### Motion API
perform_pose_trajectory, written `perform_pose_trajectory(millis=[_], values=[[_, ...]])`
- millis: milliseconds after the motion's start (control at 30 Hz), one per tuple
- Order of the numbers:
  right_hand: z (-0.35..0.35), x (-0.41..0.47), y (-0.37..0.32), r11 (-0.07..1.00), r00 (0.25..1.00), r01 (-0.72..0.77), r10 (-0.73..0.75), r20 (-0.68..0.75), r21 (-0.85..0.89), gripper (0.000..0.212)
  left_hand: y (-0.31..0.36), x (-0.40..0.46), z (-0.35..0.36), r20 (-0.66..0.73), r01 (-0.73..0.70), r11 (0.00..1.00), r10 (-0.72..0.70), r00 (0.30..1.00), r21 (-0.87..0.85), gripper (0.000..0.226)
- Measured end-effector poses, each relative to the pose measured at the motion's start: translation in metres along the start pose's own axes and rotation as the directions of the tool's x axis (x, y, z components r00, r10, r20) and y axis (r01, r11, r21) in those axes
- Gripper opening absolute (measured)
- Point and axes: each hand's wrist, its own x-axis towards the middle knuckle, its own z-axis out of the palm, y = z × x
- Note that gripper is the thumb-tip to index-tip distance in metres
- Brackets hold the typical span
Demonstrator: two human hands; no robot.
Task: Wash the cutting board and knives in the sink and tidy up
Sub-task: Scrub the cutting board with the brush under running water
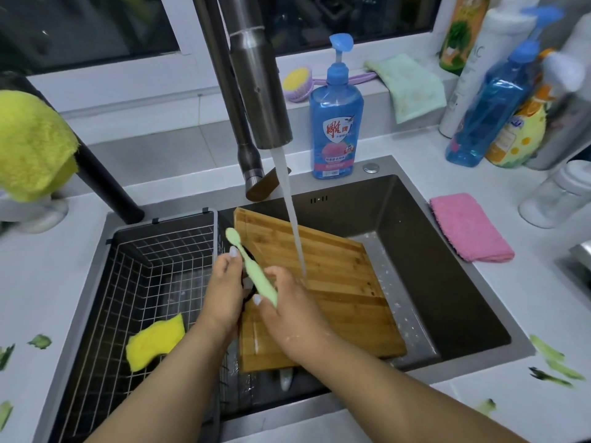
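Wooden cutting board (335, 282): one; two hands hold one green knife (252, 266).

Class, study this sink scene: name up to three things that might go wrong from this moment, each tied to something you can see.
1. The light green knife is gripped by both wet hands, left hand and right hand; it may slip and cut.
2. The running water strikes the tilted cutting board and may splash onto the counter.
3. The cutting board leans unsupported in the sink and might slide.
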Motion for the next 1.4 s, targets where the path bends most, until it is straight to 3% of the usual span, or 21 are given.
perform_pose_trajectory(millis=[67, 133, 233, 333, 467, 600, 667, 733, 867, 967, 1067, 1267, 1400], values=[[0.004, 0.005, -0.006, 0.999, 1.000, 0.004, -0.005, 0.010, 0.046, 0.041, 0.003, 0.001, -0.003, 0.052, 0.045, 0.999, -0.043, 0.998, -0.030, 0.044], [0.002, 0.007, -0.008, 0.997, 0.997, -0.001, -0.005, 0.071, 0.074, 0.043, 0.004, 0.003, -0.004, 0.076, 0.098, 0.993, -0.092, 0.993, -0.071, 0.033], [-0.012, 0.001, -0.007, 1.000, 0.991, -0.010, 0.008, 0.136, 0.013, 0.035, 0.002, 0.010, -0.007, 0.076, 0.228, 0.960, -0.218, 0.973, -0.162, 0.034], [-0.045, -0.004, -0.005, 0.989, 0.993, -0.119, 0.121, 0.016, -0.091, 0.014, 0.002, 0.015, -0.012, 0.064, 0.306, 0.928, -0.299, 0.952, -0.213, 0.045], [-0.095, 0.018, -0.027, 0.984, 0.969, -0.110, 0.076, -0.235, -0.137, 0.022, 0.007, 0.018, -0.021, 0.125, 0.356, 0.888, -0.333, 0.934, -0.291, 0.029], [-0.131, 0.047, -0.076, 0.988, 0.955, 0.140, -0.118, -0.270, 0.061, 0.022, 0.010, 0.021, -0.027, 0.205, 0.399, 0.863, -0.348, 0.915, -0.311, 0.017], [-0.145, 0.049, -0.101, 0.915, 0.944, 0.301, -0.246, -0.220, 0.268, 0.031, 0.010, 0.022, -0.028, 0.230, 0.416, 0.853, -0.356, 0.906, -0.316, 0.018], [-0.151, 0.049, -0.117, 0.812, 0.929, 0.370, -0.327, -0.174, 0.452, 0.034, 0.009, 0.023, -0.027, 0.233, 0.416, 0.847, -0.354, 0.906, -0.331, 0.017], [-0.147, 0.055, -0.132, 0.871, 0.891, 0.439, -0.388, -0.236, 0.221, 0.023, 0.011, 0.023, -0.025, 0.207, 0.400, 0.867, -0.351, 0.913, -0.298, 0.022], [-0.143, 0.053, -0.120, 0.873, 0.911, 0.408, -0.372, -0.179, 0.265, 0.025, 0.014, 0.025, -0.022, 0.200, 0.409, 0.863, -0.362, 0.910, -0.298, 0.045], [-0.130, 0.049, -0.096, 0.897, 0.941, 0.338, -0.323, -0.100, 0.285, 0.029, 0.020, 0.024, -0.018, 0.199, 0.426, 0.854, -0.381, 0.903, -0.300, 0.049], [-0.104, 0.064, -0.060, 0.954, 0.954, 0.291, -0.282, -0.104, 0.079, 0.026, 0.022, 0.022, -0.015, 0.138, 0.403, 0.868, -0.379, 0.915, -0.290, 0.049], [-0.104, 0.084, -0.067, 0.949, 0.941, 0.314, -0.312, -0.134, -0.006, 0.036, 0.019, 0.022, -0.017, 0.143, 0.410, 0.857, -0.384, 0.912, -0.313, 0.049]])
